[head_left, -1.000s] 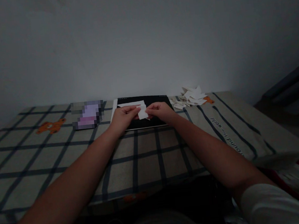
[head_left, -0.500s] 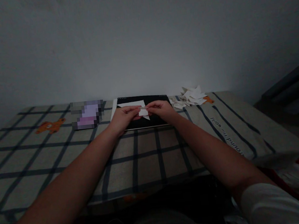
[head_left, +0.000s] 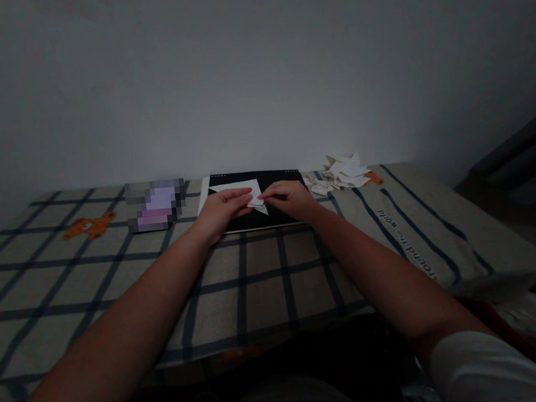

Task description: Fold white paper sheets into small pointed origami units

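Observation:
A small folded piece of white paper (head_left: 256, 199) sits between my hands, above a dark pad. My left hand (head_left: 222, 213) pinches it from the left, thumb and fingers closed together. From the right, my right hand (head_left: 292, 197) has its thumb and fingertips pinched at the paper's right edge. Another white sheet (head_left: 235, 186) with pointed corners lies on the black pad (head_left: 283, 218), just behind and under the fingers. My fingers cover part of both papers, so the exact folds are hard to make out in the dim light.
A pile of folded white paper pieces (head_left: 345, 173) lies right of the pad. To the left rests a pixelated purple phone-like object (head_left: 157, 206). A checked cloth (head_left: 266, 277) covers the table, which stands against a grey wall (head_left: 256, 76).
The small paper now looks tilted and narrower between my fingertips. My right fingertips have shifted slightly at its right edge, while my left hand stays almost where it was.

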Demonstrator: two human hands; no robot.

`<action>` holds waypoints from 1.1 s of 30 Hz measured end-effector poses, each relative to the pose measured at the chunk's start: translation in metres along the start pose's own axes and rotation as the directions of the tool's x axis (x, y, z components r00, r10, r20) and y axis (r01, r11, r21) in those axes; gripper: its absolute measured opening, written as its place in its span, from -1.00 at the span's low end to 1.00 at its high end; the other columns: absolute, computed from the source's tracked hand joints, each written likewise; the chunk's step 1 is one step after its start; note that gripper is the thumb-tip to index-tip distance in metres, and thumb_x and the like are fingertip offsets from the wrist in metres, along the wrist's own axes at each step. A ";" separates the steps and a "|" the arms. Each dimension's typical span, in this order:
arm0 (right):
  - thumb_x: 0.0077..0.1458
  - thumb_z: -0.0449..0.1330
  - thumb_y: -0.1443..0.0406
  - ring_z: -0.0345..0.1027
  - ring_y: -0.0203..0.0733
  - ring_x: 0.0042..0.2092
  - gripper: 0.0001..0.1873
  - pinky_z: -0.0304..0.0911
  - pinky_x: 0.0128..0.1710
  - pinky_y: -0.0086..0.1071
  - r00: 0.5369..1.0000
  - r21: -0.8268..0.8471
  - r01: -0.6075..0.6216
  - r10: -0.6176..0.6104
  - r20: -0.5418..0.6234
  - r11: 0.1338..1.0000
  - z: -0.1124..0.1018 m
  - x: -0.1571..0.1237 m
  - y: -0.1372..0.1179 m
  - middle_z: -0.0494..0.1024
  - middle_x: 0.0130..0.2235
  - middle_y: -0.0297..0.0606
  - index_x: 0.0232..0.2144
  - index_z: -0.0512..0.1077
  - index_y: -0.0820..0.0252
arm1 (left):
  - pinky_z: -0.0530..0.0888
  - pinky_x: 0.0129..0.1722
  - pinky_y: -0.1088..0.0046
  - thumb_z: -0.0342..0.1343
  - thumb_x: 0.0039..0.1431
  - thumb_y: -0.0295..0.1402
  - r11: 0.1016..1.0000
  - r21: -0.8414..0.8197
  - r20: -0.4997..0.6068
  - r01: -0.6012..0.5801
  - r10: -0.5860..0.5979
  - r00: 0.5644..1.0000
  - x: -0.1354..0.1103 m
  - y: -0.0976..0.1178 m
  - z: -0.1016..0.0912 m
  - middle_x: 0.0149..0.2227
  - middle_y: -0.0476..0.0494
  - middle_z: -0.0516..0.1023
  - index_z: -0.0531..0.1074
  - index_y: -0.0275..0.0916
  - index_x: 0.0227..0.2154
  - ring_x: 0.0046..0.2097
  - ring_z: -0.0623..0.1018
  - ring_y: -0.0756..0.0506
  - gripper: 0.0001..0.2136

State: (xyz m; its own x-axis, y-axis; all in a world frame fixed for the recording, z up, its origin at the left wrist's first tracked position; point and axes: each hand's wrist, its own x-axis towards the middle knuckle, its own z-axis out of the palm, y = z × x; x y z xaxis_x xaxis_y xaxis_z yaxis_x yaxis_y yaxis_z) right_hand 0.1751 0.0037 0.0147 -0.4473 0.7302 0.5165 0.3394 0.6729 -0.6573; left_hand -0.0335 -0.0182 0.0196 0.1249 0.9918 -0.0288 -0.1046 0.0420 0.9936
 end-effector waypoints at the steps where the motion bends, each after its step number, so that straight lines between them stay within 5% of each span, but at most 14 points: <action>1: 0.11 0.22 0.32 0.49 -0.15 -0.16 -0.83 0.35 -0.04 -0.21 1.000 0.014 -0.003 0.003 -0.001 1.000 0.000 0.000 -0.001 0.66 -0.24 -0.25 -0.33 0.64 0.05 | 0.58 -0.04 0.39 0.36 0.02 -0.41 1.000 0.024 -0.001 -0.008 0.008 1.000 0.000 -0.001 0.000 -0.18 -0.21 0.67 0.61 -0.29 -0.19 -0.16 0.64 -0.05 -0.74; 9: 0.06 0.27 0.12 0.49 -0.20 -0.28 -0.73 0.39 -0.19 -0.29 0.970 0.327 -0.239 0.241 0.034 0.914 0.011 0.000 0.008 0.62 -0.33 -0.23 -0.28 0.57 0.19 | 0.56 -0.05 0.34 0.44 -0.11 -0.29 0.974 0.186 -0.012 -0.127 0.131 0.991 -0.002 -0.002 0.000 -0.23 -0.21 0.69 0.63 -0.28 -0.17 -0.20 0.64 -0.09 -0.62; 14: 0.01 0.30 0.12 0.48 -0.23 -0.35 -0.74 0.37 -0.26 -0.33 0.949 0.325 -0.315 0.305 0.082 0.892 0.012 0.002 0.009 0.60 -0.43 -0.27 -0.39 0.56 0.21 | 0.56 -0.11 0.33 0.40 -0.04 -0.28 0.938 0.318 -0.009 -0.135 0.145 0.989 -0.003 0.000 0.001 -0.28 -0.21 0.69 0.64 -0.28 -0.19 -0.26 0.63 -0.09 -0.68; 24: -0.10 0.40 0.15 0.47 -0.26 -0.38 -0.74 0.36 -0.32 -0.37 0.922 0.405 -0.386 0.356 0.151 0.829 0.012 0.002 0.012 0.60 -0.45 -0.29 -0.41 0.55 0.21 | 0.58 -0.09 0.31 0.39 -0.04 -0.40 0.942 0.319 -0.009 -0.105 0.114 0.993 -0.010 0.009 0.006 -0.30 -0.20 0.69 0.65 -0.29 -0.28 -0.25 0.65 -0.11 -0.79; 33: -0.15 0.42 0.13 0.46 -0.28 -0.39 -0.70 0.36 -0.30 -0.38 0.921 0.466 -0.389 0.351 0.169 0.795 0.005 0.001 0.004 0.61 -0.45 -0.32 -0.41 0.56 0.22 | 0.58 -0.06 0.35 0.37 -0.01 -0.26 0.988 0.127 0.086 -0.091 0.081 0.993 0.001 -0.004 -0.006 -0.18 -0.21 0.68 0.65 -0.26 -0.24 -0.20 0.64 -0.07 -0.73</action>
State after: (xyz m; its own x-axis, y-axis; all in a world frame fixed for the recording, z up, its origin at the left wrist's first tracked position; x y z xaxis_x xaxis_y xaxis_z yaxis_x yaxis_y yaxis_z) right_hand 0.1723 0.0066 0.0100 -0.4331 0.8884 0.1520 0.0580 0.1958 -0.9789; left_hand -0.0384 -0.0167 0.0145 0.2001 0.9779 0.0611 0.0101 -0.0644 0.9979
